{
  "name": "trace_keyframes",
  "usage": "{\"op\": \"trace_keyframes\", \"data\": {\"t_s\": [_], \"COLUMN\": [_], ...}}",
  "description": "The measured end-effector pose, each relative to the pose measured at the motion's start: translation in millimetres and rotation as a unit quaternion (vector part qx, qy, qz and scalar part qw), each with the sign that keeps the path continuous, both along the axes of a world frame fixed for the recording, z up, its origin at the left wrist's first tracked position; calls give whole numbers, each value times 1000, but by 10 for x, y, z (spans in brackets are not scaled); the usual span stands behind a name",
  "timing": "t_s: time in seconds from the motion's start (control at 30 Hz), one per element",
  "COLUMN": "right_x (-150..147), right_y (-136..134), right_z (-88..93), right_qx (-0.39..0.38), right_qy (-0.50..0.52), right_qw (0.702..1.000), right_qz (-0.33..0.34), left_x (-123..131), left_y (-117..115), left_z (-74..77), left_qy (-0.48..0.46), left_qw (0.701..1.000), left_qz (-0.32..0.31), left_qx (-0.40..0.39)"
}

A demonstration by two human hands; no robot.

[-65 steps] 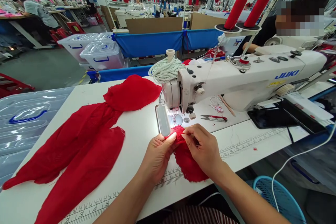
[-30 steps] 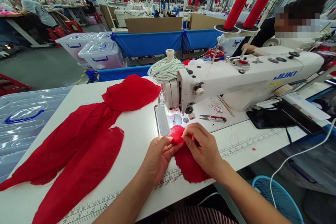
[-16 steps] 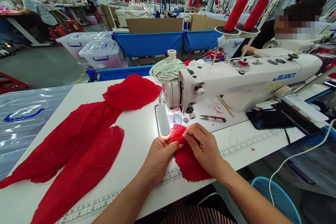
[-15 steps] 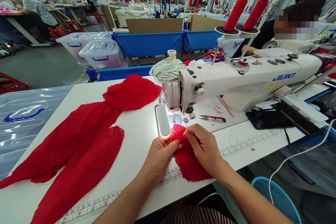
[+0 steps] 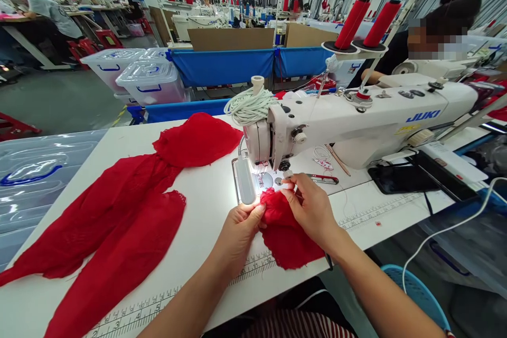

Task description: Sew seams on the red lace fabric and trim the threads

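A piece of red lace fabric (image 5: 291,240) lies in front of the sewing machine (image 5: 364,116), its top edge close to the lit needle plate. My left hand (image 5: 242,224) pinches the fabric's left edge between thumb and fingers. At the upper right edge, my right hand (image 5: 311,203) has thumb and fingertips closed on the same cloth, just below the presser foot area. Whether the cloth lies under the foot is hidden. Thread snips (image 5: 322,178) with red handles rest behind my right hand, partly covered by it.
More red fabric pieces (image 5: 119,200) spread over the table's left side. A black phone (image 5: 400,179) lies at the right. A blue basket (image 5: 415,296) stands below the front edge. Clear plastic boxes (image 5: 43,174) flank the table. A co-worker (image 5: 396,58) sits behind the machine.
My right hand has moved up toward the needle area, now covering part of the snips. The fabric's top edge has bunched and folded; my left hand still pinches its left side.
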State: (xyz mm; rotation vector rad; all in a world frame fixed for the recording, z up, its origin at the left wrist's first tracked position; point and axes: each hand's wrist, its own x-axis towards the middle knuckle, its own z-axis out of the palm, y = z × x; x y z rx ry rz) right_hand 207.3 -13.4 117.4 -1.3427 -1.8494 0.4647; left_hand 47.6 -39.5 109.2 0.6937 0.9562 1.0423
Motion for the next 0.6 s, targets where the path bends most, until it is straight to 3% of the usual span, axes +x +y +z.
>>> {"op": "trace_keyframes", "data": {"t_s": [0.17, 0.27, 0.37, 0.47, 0.6], "right_x": [-34, -29, -24, -50, -101], "right_y": [43, 13, -44, -87, -72], "right_z": [-81, -76, -29, 44, 106], "right_qx": [-26, 6, 31, -19, -86], "right_qy": [-52, -38, 1, 24, 83], "right_qw": [998, 999, 999, 998, 990], "right_qz": [16, 0, 11, 60, 72], "left_x": [-15, -8, 5, 17, 24], "left_y": [5, 6, 7, 2, -6], "left_z": [13, 28, 62, 92, 73], "left_qy": [-95, -117, -109, -78, -24], "left_qw": [994, 989, 991, 996, 999], "left_qz": [-6, 15, 22, -17, -44], "left_qx": [-56, -88, -75, -37, -11]}}
